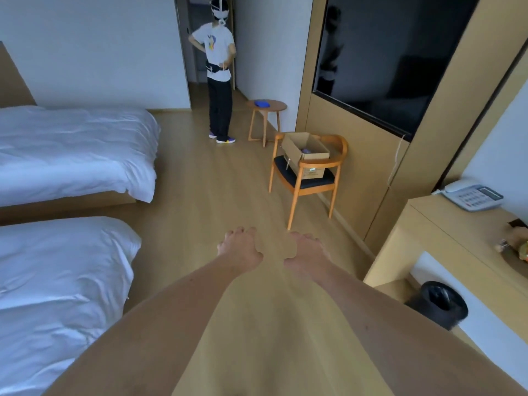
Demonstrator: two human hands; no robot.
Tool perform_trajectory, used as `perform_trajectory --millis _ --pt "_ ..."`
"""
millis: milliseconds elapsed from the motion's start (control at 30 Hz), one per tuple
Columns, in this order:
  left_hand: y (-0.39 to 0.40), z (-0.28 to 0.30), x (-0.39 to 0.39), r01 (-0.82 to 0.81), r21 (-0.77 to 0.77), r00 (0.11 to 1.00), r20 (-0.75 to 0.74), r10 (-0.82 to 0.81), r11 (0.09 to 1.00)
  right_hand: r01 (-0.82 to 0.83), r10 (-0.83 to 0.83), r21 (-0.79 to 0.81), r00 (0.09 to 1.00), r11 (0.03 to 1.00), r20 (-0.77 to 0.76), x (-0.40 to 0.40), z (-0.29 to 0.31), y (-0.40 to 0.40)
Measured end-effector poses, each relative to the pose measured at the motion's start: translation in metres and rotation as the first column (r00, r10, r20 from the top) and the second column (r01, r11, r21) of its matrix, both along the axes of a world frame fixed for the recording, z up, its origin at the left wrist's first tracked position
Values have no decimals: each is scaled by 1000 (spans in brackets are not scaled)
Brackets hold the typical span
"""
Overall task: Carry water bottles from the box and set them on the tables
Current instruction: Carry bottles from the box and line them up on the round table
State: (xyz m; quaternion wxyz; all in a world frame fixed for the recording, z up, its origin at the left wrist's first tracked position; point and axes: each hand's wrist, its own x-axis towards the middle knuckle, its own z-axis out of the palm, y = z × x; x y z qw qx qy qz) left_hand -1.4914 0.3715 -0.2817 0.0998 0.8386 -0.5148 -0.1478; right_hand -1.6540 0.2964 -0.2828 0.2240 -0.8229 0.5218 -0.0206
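An open cardboard box [298, 155] rests on the dark seat of a wooden armchair [311, 181] against the right wall. A small bluish item inside the box could be a bottle [306, 151]; I cannot tell for sure. Both my arms stretch forward over the wooden floor. My left hand [239, 248] and my right hand [308, 252] hang palms down, side by side and well short of the chair. Their fingers are spread and curled slightly, and neither holds anything.
Two white beds [71, 155] fill the left side. A round side table [266, 105] with a blue item stands beyond the chair. A person [218, 70] stands near the doorway. At right are a desk [445, 232] with a phone [473, 197], and a black bin [438, 304].
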Motion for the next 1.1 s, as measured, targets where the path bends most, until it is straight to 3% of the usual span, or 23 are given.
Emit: perform_trajectory --millis 433,800,1100 --pt "-201 -1 183 4 24 1000 30 -5 1000 -24 22 44 999 999 35 189 -2 -194" --pt "-458 -12 301 62 62 991 116 -69 996 -1 -6 80 996 997 91 311 -20 -452" --pt "-647 -23 379 137 83 988 61 -142 987 63 -66 110 997 992 29 387 -23 -625"
